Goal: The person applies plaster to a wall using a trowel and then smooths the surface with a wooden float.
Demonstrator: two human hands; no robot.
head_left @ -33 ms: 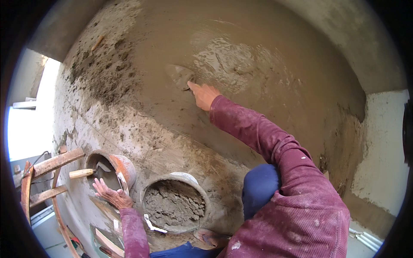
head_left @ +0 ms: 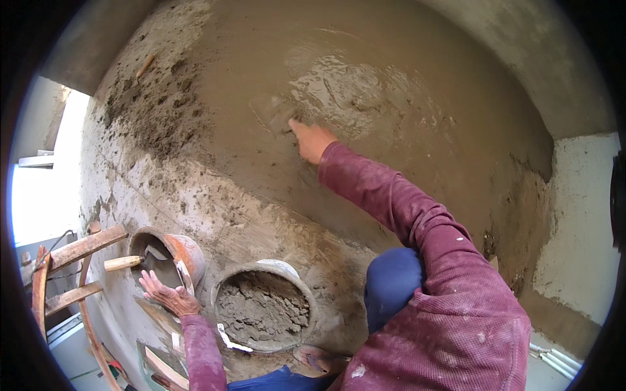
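a broad sheet of wet brown cement plaster [head_left: 391, 85] fills most of the view, smooth at the right and centre, with a rough, freshly worked patch near the top middle; to its left lies a darker, crumbly strip of unsmoothed mortar [head_left: 153, 111], and below that a paler, pitted band of rough surface [head_left: 215, 215] runs across to the pans; at the right edge stands a pale rendered wall [head_left: 580, 221]; the person's maroon sleeve [head_left: 417, 221] stretches up from the lower right, with a blue-clad knee [head_left: 391, 280] just under the elbow; a round pan of grey mortar [head_left: 264, 306] sits in the lower middle, heaped and lumpy inside; just left of it a second, rust-orange pan [head_left: 186, 254] is tipped on its side, a trowel with a pale wooden handle [head_left: 124, 262] lying in its mouth; weathered wooden bars [head_left: 72, 260] of a frame cross the lower left corner; the right hand [head_left: 312, 140] is out on the wet plaster, fingers closed around the handle of a plastering trowel [head_left: 277, 114] whose mortar-smeared blade lies flat against the surface just beside the rough patch; the left hand [head_left: 166, 293] is at the lower rim of the tipped pan, fingers spread and loose, gripping nothing, fingertips touching the rim near the second trowel's blade; a sandalled foot [head_left: 319, 358] shows below the mortar pan.
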